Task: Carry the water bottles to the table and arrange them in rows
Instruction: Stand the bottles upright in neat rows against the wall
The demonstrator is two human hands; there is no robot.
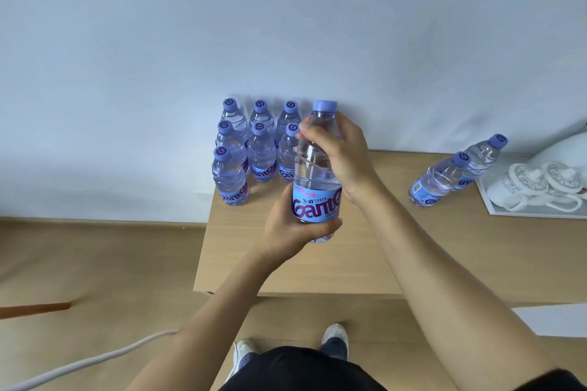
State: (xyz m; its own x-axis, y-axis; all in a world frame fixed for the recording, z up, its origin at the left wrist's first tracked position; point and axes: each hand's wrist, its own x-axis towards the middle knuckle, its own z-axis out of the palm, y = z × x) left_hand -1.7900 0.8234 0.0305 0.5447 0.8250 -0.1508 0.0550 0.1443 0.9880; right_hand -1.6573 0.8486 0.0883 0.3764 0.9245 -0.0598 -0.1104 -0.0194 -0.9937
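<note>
Both hands hold 1 upright water bottle (pixel 314 168) above the wooden table (pixel 413 251). The left hand (pixel 292 232) cups its base and blue label, while the right hand (pixel 340 152) wraps its clear upper body below the blue cap. Behind it, 7 bottles (pixel 254 149) stand in rows at the table's far left corner against the wall. Well apart to the right, 2 more bottles (pixel 457 174) stand beside a tray (pixel 495 209) bearing white lidded cups (pixel 536 184).

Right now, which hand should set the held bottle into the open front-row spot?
Probably left. The left hand grips the bottle low at its label, steering the base; the right hand only holds the neck.
</note>
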